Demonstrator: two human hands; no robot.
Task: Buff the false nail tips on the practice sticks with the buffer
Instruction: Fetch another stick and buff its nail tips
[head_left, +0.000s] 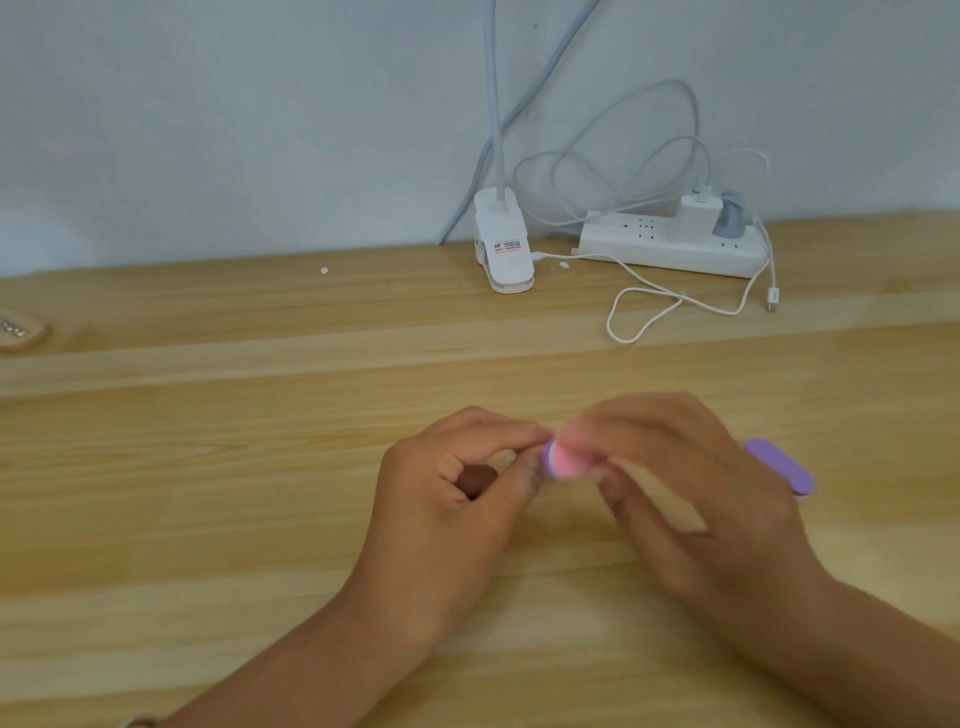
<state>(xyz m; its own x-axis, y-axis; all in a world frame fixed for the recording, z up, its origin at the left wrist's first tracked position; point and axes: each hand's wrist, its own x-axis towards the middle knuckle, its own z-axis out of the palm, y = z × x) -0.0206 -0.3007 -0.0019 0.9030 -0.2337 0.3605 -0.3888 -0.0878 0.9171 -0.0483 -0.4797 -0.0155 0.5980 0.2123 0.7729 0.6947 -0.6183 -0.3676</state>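
- The buffer, a long purple block with a pink face, lies across the right hand over the middle of the bench, nearer its front edge than the back
- Its pink end points left and meets the fingertips of the left hand; its purple end sticks out past the right hand toward the bench's right edge
- The right hand is motion-blurred, with its fingers curled round the middle of the buffer, grasping it
- The left hand has thumb and forefinger pinched together on a small clear piece, right beside the buffer's pink end; it is too small and blurred to tell tip from stick
- Both forearms come in from the front edge of the bench
- At the back edge, against the pale wall, a white lamp clip grips the bench, its stalk rising out of view
- Just to the right of the clip a white power strip lies along the back edge with a white charger plugged in
- A white cable loops over the bench in front of the strip
- At the left edge a tan object is only partly in view
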